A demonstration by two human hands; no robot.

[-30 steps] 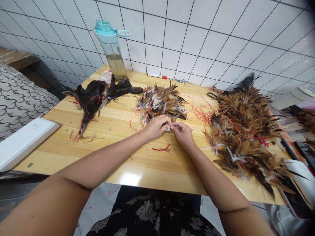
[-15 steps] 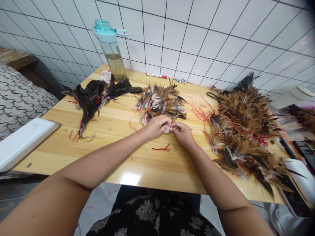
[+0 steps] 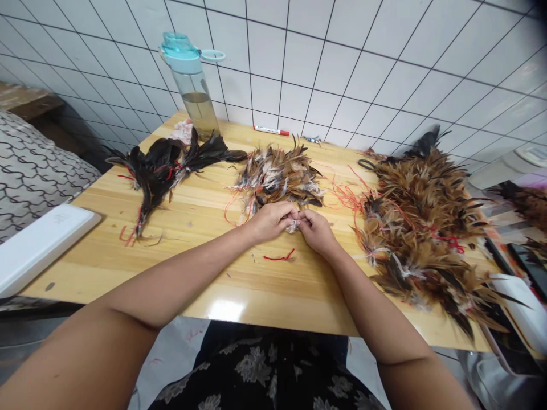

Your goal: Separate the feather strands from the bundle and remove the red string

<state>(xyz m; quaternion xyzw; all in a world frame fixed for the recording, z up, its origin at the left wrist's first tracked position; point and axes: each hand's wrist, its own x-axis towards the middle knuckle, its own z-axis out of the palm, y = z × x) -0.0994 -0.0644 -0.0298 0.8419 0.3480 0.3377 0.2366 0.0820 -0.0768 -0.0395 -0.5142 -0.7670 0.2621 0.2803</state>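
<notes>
Wooden table [image 3: 252, 282] serves as work surface. My left hand [image 3: 272, 221] and right hand [image 3: 317, 230] pinch a small pale tuft [image 3: 292, 228] between them; a feather pile [image 3: 282, 173] sits just beyond. Caution: loosening either pinch could scatter the tuft.

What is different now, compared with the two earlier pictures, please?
The right hand has shifted its fingers very slightly at the small pale tuft; which way is unclear. The left hand stays at it too, and nothing is visibly taken up or let go. The black feather bunches, water bottle and short red thread stayed in place.
</notes>
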